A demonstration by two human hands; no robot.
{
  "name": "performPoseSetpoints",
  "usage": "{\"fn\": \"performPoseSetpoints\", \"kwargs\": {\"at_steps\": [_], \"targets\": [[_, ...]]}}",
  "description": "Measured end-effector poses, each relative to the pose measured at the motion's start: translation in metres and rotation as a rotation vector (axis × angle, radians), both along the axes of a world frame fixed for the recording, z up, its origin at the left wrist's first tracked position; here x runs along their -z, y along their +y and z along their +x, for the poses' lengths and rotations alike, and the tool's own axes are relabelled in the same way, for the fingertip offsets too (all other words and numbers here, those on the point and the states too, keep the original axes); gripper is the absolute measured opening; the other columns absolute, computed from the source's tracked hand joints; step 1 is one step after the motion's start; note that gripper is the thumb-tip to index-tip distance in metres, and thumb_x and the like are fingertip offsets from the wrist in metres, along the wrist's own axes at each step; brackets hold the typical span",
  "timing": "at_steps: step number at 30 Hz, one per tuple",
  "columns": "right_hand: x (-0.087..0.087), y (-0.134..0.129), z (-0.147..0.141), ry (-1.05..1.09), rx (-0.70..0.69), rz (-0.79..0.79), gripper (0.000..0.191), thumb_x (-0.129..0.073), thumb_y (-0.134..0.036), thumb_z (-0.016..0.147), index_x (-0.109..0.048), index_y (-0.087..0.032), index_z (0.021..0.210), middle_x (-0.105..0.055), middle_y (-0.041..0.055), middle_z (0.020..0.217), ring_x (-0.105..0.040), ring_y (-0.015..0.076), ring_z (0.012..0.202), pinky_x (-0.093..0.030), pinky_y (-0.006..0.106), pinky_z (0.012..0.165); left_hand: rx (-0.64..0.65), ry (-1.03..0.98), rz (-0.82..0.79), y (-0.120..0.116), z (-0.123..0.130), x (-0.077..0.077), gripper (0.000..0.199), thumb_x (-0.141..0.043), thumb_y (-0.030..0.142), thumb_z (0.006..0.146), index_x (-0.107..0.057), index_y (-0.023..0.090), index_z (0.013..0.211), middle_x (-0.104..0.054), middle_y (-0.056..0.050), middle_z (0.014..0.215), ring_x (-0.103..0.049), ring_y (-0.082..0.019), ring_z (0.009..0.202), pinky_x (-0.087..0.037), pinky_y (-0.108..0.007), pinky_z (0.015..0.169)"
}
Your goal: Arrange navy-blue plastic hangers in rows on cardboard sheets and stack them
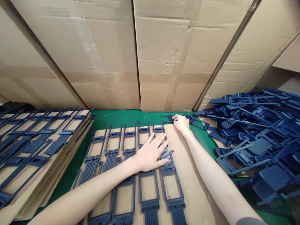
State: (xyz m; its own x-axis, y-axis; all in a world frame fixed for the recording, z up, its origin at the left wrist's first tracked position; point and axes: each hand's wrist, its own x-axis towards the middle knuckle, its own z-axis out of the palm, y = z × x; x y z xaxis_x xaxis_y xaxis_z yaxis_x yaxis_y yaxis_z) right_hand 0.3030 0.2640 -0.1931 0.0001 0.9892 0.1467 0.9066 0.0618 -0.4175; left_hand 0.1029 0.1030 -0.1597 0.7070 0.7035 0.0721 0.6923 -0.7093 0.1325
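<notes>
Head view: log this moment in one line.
left hand: spread over blue plastic frames on cardboard sheet | right hand: touching another frame | right: frame heap

No readable text, labels or numbers

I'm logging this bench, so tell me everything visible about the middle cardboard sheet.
The middle cardboard sheet is tan and flat, lying over the green tabletop. Rows of plastic-looking dark blue frames lie on it, leaving a bare strip along its right side. The left hand is spread over some frames; the sheet's near edge is out of view.
</notes>
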Motion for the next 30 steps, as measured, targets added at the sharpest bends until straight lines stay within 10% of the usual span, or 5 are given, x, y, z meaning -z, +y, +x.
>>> {"fn": "performPoseSetpoints", "kwargs": {"at_steps": [15, 19, 24, 30], "targets": [[-0.007, -0.008, -0.004, 0.126, -0.080, 0.294, 0.027, -0.035, -0.014, 0.089, -0.053, -0.018, 0.109, -0.060, 0.0102, 0.107, -0.053, 0.0223, 0.104, -0.032, 0.036, 0.095, 0.003, -0.032, 0.010, 0.000, 0.000, 0.002, 0.069, -0.034, 0.057, 0.094, -0.031, 0.011, 0.145, -0.019, -0.019, 0.155, -0.012, -0.028, 0.145, -0.005, -0.049, 0.117], [-0.013, -0.010, -0.007, 0.404, 0.001, 0.596, 0.029, -0.021, -0.023, 0.095, -0.039, -0.017, 0.117, -0.051, 0.0140, 0.114, -0.052, 0.0205, 0.108, -0.040, 0.033, 0.091, 0.002, -0.030, 0.017, 0.000, 0.001, 0.002, 0.069, -0.035, 0.057, 0.094, -0.031, 0.011, 0.145, -0.019, -0.020, 0.155, -0.013, -0.027, 0.145, -0.004, -0.048, 0.117], [-0.029, -0.017, -0.011, 0.886, 0.019, 0.946, 0.018, -0.029, -0.030, 0.094, -0.032, -0.024, 0.111, -0.045, 0.0080, 0.101, -0.057, 0.0170, 0.077, -0.049, 0.034, 0.071, 0.005, -0.037, 0.024, 0.000, 0.001, 0.004, 0.070, -0.033, 0.058, 0.094, -0.032, 0.010, 0.145, -0.020, -0.021, 0.154, -0.013, -0.027, 0.145, -0.003, -0.048, 0.117], [-0.075, -0.048, -0.009, 1.150, -0.087, 0.855, 0.023, -0.040, -0.032, 0.091, -0.028, -0.031, 0.111, -0.044, 0.0000, 0.093, -0.058, 0.0103, 0.059, -0.044, 0.023, 0.045, 0.005, -0.046, 0.033, -0.002, 0.001, 0.006, 0.070, -0.033, 0.057, 0.095, -0.030, 0.009, 0.145, -0.022, -0.021, 0.153, -0.011, -0.027, 0.145, -0.003, -0.049, 0.117]]}}
